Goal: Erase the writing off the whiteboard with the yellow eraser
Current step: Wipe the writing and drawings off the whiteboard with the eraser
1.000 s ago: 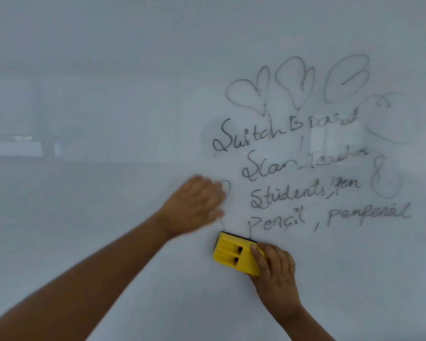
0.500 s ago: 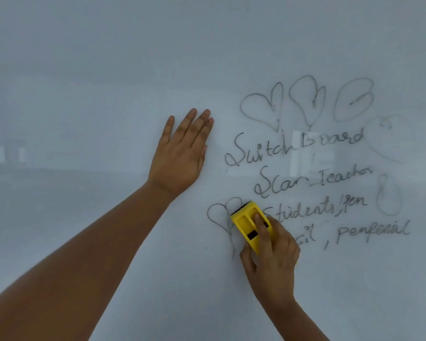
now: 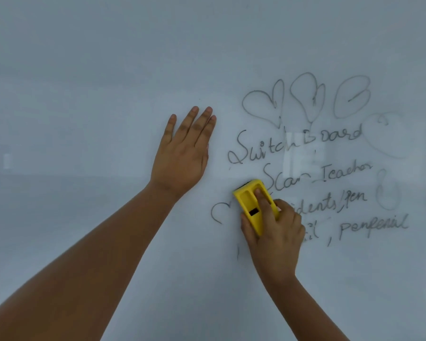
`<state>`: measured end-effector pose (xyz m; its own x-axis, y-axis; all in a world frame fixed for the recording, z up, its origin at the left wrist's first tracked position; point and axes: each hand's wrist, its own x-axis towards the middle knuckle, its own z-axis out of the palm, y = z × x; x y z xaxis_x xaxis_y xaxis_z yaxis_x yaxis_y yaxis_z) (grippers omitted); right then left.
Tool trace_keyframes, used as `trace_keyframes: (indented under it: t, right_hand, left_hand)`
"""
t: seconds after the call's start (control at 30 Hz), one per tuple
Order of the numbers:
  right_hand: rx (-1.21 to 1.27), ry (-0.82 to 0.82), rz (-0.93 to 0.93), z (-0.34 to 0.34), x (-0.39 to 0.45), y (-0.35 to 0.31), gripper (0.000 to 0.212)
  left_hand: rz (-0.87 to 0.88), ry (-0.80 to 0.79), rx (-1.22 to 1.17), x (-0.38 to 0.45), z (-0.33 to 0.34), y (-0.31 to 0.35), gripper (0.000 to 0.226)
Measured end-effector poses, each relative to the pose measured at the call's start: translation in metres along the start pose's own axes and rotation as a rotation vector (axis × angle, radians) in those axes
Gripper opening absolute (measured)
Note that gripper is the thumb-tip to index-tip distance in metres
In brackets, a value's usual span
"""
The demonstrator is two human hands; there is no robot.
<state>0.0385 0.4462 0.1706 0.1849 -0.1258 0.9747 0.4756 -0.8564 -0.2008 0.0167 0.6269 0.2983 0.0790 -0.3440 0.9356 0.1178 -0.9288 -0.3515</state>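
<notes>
The whiteboard [image 3: 108, 70] fills the view. Black handwriting [image 3: 298, 143] and several heart doodles [image 3: 263, 104] cover its right half. My right hand [image 3: 273, 232] grips the yellow eraser [image 3: 250, 203] and presses it flat on the board, over the start of the "Students" line and the right side of a small heart [image 3: 218, 212]. Only the left arc of that heart shows. My left hand [image 3: 185, 156] lies flat on the board with fingers pointing up, just left of the word "Switch".
Faint reflections of a room [image 3: 0, 161] show on the board's left side. The left half and the bottom of the board carry no writing. A short stray stroke [image 3: 238, 253] remains below the eraser.
My right hand slid the eraser up from below the "Pencil" line, wiping part of the small heart and the line starts. My left hand rose and settled flat on the board.
</notes>
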Motion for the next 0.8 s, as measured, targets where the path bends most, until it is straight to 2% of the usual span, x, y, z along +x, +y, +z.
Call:
trace_keyframes:
  t: [0.17, 0.3, 0.4, 0.47, 0.53, 0.67, 0.8]
  right_hand:
    - [0.043, -0.048, -0.177, 0.016, -0.031, -0.043, 0.048]
    - [0.07, -0.062, -0.268, 0.012, -0.058, -0.014, 0.05]
    - [0.014, -0.025, -0.113, 0.004, -0.034, 0.006, 0.05]
    - [0.02, 0.015, 0.064, 0.002, -0.004, 0.002, 0.052]
    - [0.051, 0.036, 0.145, 0.005, 0.02, -0.012, 0.057]
    - [0.041, -0.001, 0.004, 0.009, 0.013, -0.037, 0.051]
    - [0.039, -0.046, -0.104, 0.002, -0.001, -0.013, 0.049]
  left_hand:
    - [0.01, 0.016, 0.007, 0.001, -0.001, 0.0, 0.047]
    - [0.009, -0.008, -0.002, 0.0, -0.003, 0.0, 0.049]
    - [0.009, -0.031, 0.008, 0.0, -0.003, 0.0, 0.05]
    - [0.007, -0.039, 0.019, 0.0, -0.004, 0.0, 0.051]
    - [0.011, -0.046, 0.025, 0.0, -0.004, 0.0, 0.051]
    - [0.019, -0.046, 0.046, 0.002, -0.005, -0.001, 0.051]
    - [0.019, -0.046, 0.052, 0.002, -0.005, -0.001, 0.052]
